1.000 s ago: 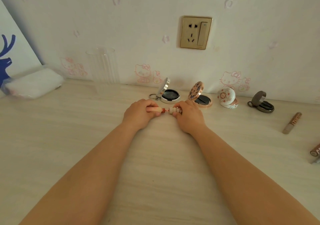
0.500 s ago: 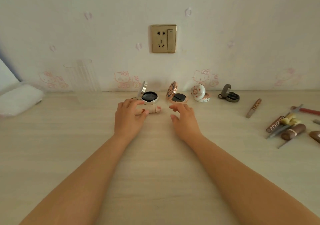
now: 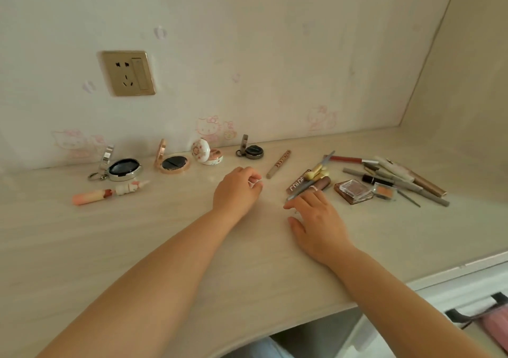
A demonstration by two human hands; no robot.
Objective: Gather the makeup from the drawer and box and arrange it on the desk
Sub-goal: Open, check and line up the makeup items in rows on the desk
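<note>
The left hand (image 3: 237,191) is held over the middle of the surface (image 3: 137,247) with its fingers loosely curled and nothing seen in its grip. The right hand (image 3: 319,223) is spread flat and empty, its fingertips laid at the near end of a thin metal tool (image 3: 310,180). That tool is propped across a heap of makeup (image 3: 384,181) at the right (pencils, tubes and two small clear-lidded palettes). A lone brown pencil (image 3: 279,164) is set just beyond the left hand. Four open compacts (image 3: 176,159) are lined up along the wall. A pink lipstick (image 3: 110,192) is laid on its side far left, well apart from both hands.
</note>
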